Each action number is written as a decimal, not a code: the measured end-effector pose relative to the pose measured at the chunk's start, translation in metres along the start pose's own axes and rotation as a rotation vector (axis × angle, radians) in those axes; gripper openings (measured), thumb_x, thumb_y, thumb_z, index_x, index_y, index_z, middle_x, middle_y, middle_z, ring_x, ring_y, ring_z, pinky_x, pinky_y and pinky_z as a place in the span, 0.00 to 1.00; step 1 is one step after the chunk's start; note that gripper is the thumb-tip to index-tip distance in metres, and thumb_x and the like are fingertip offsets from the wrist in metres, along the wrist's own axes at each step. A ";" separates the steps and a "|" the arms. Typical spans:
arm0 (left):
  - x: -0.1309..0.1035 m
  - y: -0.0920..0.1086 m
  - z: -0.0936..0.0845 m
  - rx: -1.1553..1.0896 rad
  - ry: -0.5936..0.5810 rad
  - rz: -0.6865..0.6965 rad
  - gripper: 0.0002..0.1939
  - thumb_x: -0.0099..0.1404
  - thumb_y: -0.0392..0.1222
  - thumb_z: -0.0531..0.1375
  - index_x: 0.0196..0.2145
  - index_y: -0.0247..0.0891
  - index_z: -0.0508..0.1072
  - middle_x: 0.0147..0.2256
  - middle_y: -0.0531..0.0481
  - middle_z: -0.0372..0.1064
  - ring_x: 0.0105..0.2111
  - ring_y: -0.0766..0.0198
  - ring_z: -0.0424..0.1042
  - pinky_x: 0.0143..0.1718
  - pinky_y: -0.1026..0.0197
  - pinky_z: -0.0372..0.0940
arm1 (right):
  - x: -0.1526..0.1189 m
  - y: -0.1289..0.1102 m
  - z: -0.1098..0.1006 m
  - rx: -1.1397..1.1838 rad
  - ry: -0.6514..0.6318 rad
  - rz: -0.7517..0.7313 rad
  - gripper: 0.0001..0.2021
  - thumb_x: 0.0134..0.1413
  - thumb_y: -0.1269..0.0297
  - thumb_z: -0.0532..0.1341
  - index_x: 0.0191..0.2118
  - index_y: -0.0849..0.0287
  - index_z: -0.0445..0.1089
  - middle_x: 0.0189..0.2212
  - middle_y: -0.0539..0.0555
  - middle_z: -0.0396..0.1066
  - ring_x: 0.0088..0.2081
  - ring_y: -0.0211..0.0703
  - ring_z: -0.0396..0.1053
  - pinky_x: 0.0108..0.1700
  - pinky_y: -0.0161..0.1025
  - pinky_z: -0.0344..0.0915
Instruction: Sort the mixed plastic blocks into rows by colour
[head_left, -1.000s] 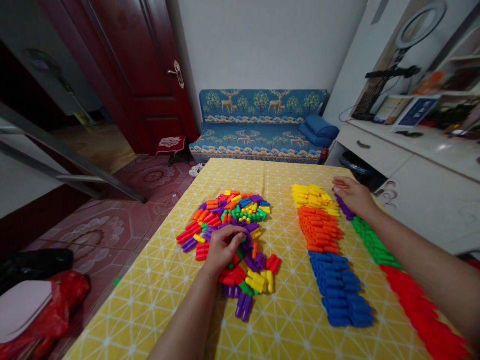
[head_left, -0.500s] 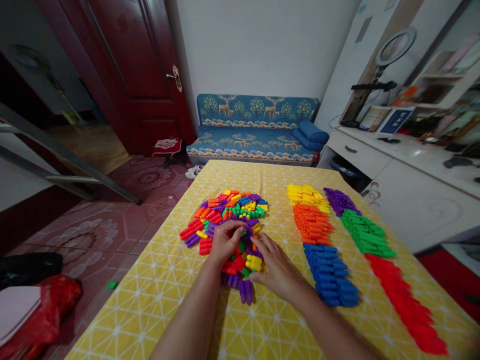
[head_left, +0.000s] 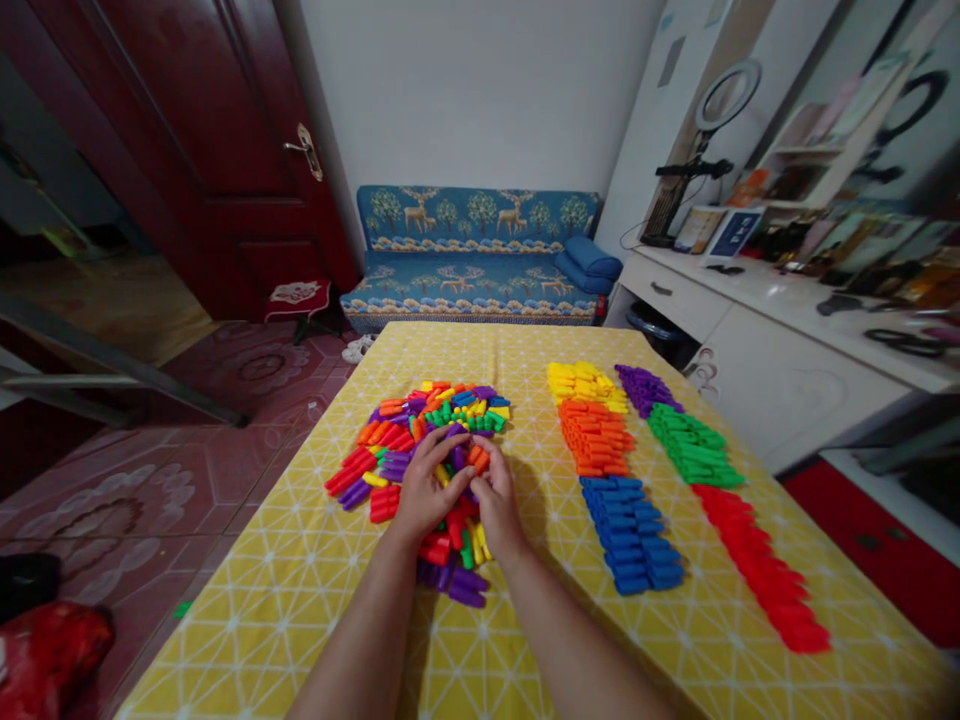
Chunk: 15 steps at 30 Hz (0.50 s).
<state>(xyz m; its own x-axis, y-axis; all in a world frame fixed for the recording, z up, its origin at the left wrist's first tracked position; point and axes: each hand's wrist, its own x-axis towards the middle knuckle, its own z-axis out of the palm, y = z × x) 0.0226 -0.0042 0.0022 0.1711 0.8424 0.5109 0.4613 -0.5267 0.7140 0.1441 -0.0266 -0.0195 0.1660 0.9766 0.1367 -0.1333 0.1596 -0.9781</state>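
Observation:
A heap of mixed plastic building blocks [head_left: 390, 465], in red, purple, orange, yellow, green and blue, lies on the yellow patterned tablecloth [head_left: 300, 560]. Over its near right side, my left hand [head_left: 429, 490] curls around a purple block [head_left: 457, 456], thumb and fingers bent inward. Facing it, my right hand [head_left: 499, 500] has its fingers closed at an orange block [head_left: 478, 459]. The fingertips of both hands nearly meet, and they partly hide the blocks beneath. Below the hands, purple blocks [head_left: 457, 583] lie at the heap's near edge.
On the right, blocks lie sorted by colour: yellow [head_left: 585, 386], orange [head_left: 596, 438], blue [head_left: 630, 535], purple [head_left: 646, 390], green [head_left: 691, 445] and red [head_left: 757, 570]. A blue sofa [head_left: 480, 270] stands beyond the table, a white dresser [head_left: 757, 350] to the right.
My right hand has moved in toward my left and closed at an orange block; before, its fingers were spread beside a yellow one. The view has shifted slightly to the right.

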 end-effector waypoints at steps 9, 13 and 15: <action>0.000 0.001 0.005 -0.066 0.085 0.013 0.05 0.63 0.40 0.62 0.35 0.40 0.78 0.41 0.45 0.74 0.45 0.58 0.73 0.49 0.55 0.67 | 0.008 0.003 -0.006 0.050 0.136 -0.032 0.18 0.56 0.61 0.59 0.51 0.58 0.69 0.51 0.56 0.71 0.52 0.45 0.68 0.55 0.42 0.64; -0.001 -0.003 0.006 -0.084 0.156 0.020 0.04 0.63 0.38 0.62 0.34 0.39 0.78 0.36 0.47 0.74 0.40 0.60 0.73 0.44 0.57 0.68 | 0.006 -0.001 -0.006 0.113 0.197 0.040 0.19 0.58 0.55 0.58 0.52 0.57 0.66 0.37 0.52 0.72 0.29 0.36 0.71 0.32 0.35 0.68; -0.001 -0.005 0.006 -0.099 0.150 0.025 0.04 0.63 0.38 0.62 0.34 0.40 0.77 0.36 0.48 0.74 0.40 0.60 0.73 0.44 0.57 0.68 | 0.004 -0.004 -0.005 0.151 0.189 0.082 0.20 0.60 0.53 0.56 0.53 0.56 0.64 0.29 0.47 0.69 0.20 0.32 0.64 0.23 0.32 0.62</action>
<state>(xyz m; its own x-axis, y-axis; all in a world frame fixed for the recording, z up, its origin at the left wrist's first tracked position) 0.0257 -0.0018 -0.0045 0.0460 0.8062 0.5899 0.3695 -0.5624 0.7397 0.1503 -0.0237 -0.0153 0.3264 0.9451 0.0123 -0.2959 0.1145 -0.9483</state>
